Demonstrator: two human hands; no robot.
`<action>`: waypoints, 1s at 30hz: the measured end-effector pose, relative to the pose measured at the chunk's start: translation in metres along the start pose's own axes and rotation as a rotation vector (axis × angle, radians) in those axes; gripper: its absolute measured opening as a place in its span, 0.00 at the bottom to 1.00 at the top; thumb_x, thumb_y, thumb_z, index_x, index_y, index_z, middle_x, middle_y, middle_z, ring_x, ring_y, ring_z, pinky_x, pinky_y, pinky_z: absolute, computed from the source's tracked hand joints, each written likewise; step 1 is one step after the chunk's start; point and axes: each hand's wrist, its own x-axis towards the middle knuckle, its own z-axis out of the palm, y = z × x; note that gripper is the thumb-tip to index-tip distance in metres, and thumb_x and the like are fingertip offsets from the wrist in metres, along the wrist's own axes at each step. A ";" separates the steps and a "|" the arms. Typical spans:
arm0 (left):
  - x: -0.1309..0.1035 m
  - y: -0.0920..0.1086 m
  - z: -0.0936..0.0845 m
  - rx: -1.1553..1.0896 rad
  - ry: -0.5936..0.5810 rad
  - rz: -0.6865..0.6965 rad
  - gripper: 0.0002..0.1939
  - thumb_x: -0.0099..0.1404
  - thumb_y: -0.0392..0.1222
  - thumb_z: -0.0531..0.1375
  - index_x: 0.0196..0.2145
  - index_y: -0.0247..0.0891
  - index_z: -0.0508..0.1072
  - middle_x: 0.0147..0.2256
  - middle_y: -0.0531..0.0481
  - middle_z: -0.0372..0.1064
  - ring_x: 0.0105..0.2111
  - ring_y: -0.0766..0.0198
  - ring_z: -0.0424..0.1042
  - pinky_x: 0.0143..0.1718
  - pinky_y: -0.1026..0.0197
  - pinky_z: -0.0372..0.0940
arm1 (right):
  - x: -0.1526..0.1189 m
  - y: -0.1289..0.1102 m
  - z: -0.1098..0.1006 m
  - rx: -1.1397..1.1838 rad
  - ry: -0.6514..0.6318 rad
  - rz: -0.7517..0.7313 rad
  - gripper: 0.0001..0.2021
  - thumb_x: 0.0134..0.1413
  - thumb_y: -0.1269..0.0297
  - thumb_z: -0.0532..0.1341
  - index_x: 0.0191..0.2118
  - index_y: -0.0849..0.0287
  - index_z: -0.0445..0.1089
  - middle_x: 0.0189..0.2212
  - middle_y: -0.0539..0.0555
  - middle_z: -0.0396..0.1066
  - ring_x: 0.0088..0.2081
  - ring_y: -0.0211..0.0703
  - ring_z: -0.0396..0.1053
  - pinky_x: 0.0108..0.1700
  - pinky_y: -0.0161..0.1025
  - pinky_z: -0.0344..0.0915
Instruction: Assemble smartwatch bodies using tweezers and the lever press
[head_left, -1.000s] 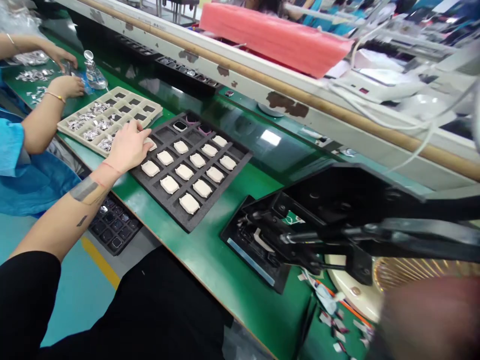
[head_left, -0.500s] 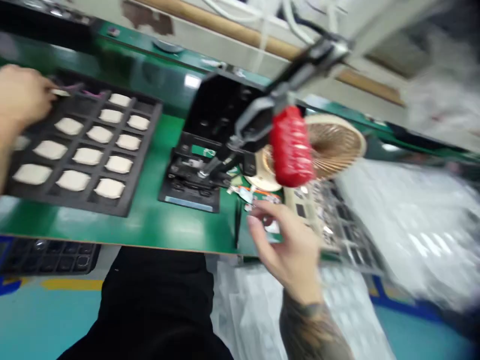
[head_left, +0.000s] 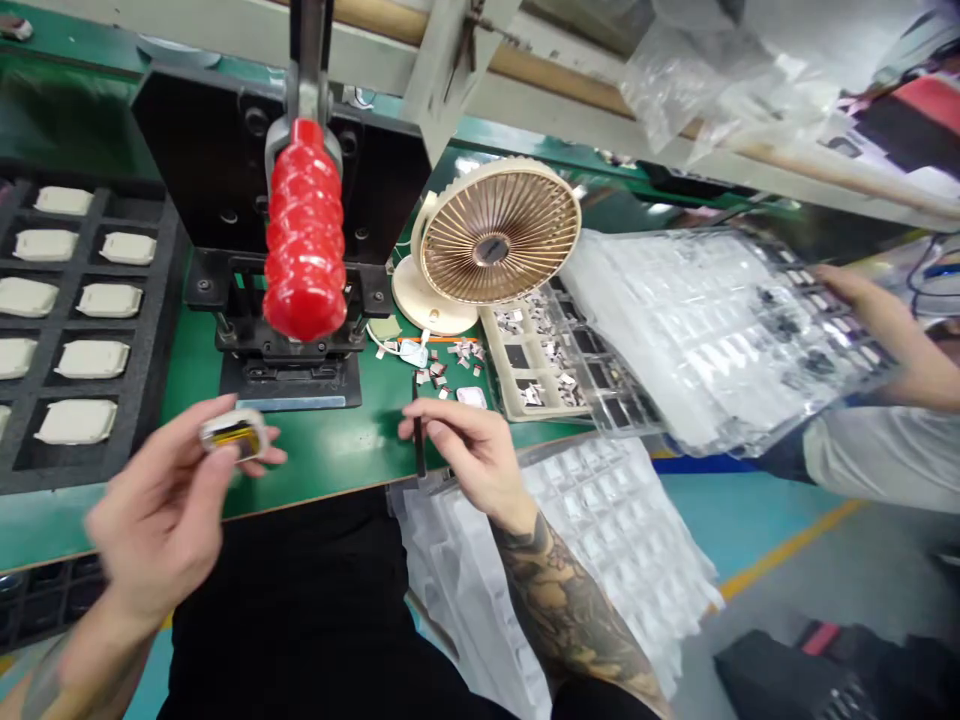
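Note:
My left hand (head_left: 176, 490) is closed around a small white casing (head_left: 234, 434), tilted so its open side shows a dark and yellow inside. It is above the bench's front edge, left of the press base. My right hand (head_left: 469, 450) pinches dark tweezers (head_left: 418, 430) near the front edge. Just beyond lie small loose parts (head_left: 435, 374) and a white pad-like piece (head_left: 471, 397). Between the hands stands a hand press (head_left: 289, 370) with a red ribbed handle (head_left: 306, 235). On the left, a black foam tray (head_left: 150, 400) holds several white casings (head_left: 93, 358).
A beige fan (head_left: 499, 235) stands behind the loose parts. Right of them is a divided parts box (head_left: 517, 400). Clear plastic trays (head_left: 697, 330) are stacked further right, where another person's hand (head_left: 855, 290) touches them. More plastic trays (head_left: 600, 520) sit below the bench edge.
The view has swung right. My left hand has come from the foam tray to the front of the press with a casing. My right hand has taken hold of the tweezers.

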 end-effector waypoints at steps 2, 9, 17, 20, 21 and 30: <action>0.005 0.000 0.022 -0.193 -0.084 -0.120 0.19 0.77 0.48 0.69 0.63 0.54 0.83 0.45 0.47 0.88 0.39 0.47 0.90 0.35 0.48 0.87 | 0.003 -0.002 0.000 0.054 0.130 -0.119 0.11 0.75 0.67 0.65 0.57 0.54 0.81 0.45 0.55 0.88 0.52 0.49 0.86 0.58 0.51 0.83; 0.010 -0.014 0.065 -0.390 -0.177 -0.274 0.20 0.75 0.47 0.73 0.61 0.40 0.80 0.41 0.45 0.88 0.35 0.57 0.88 0.34 0.60 0.82 | 0.011 0.005 0.022 -0.042 0.424 -0.212 0.06 0.73 0.62 0.70 0.49 0.52 0.85 0.36 0.55 0.84 0.37 0.48 0.83 0.39 0.48 0.82; 0.003 -0.019 0.062 -0.386 -0.204 -0.289 0.19 0.79 0.46 0.70 0.63 0.40 0.79 0.45 0.45 0.88 0.38 0.57 0.89 0.38 0.60 0.84 | 0.009 -0.008 0.036 0.117 0.403 -0.205 0.10 0.68 0.69 0.73 0.51 0.51 0.85 0.44 0.56 0.86 0.42 0.50 0.86 0.41 0.48 0.86; 0.004 -0.019 0.062 -0.399 -0.206 -0.289 0.19 0.79 0.46 0.70 0.63 0.40 0.79 0.44 0.46 0.87 0.38 0.58 0.89 0.39 0.60 0.84 | 0.011 -0.022 0.049 0.166 0.327 -0.279 0.09 0.70 0.70 0.71 0.51 0.51 0.84 0.45 0.57 0.87 0.46 0.53 0.87 0.42 0.51 0.88; 0.004 -0.019 0.062 -0.400 -0.204 -0.289 0.19 0.79 0.46 0.69 0.63 0.40 0.79 0.43 0.47 0.87 0.38 0.58 0.89 0.39 0.60 0.85 | 0.012 -0.024 0.052 0.181 0.309 -0.287 0.09 0.70 0.71 0.70 0.51 0.51 0.83 0.45 0.57 0.87 0.45 0.52 0.87 0.42 0.51 0.88; 0.003 -0.020 0.060 -0.382 -0.220 -0.276 0.19 0.80 0.44 0.69 0.64 0.38 0.79 0.44 0.47 0.87 0.37 0.60 0.89 0.40 0.62 0.85 | 0.019 -0.022 0.066 0.293 0.251 -0.248 0.13 0.70 0.74 0.70 0.53 0.51 0.84 0.45 0.56 0.87 0.47 0.50 0.87 0.51 0.50 0.86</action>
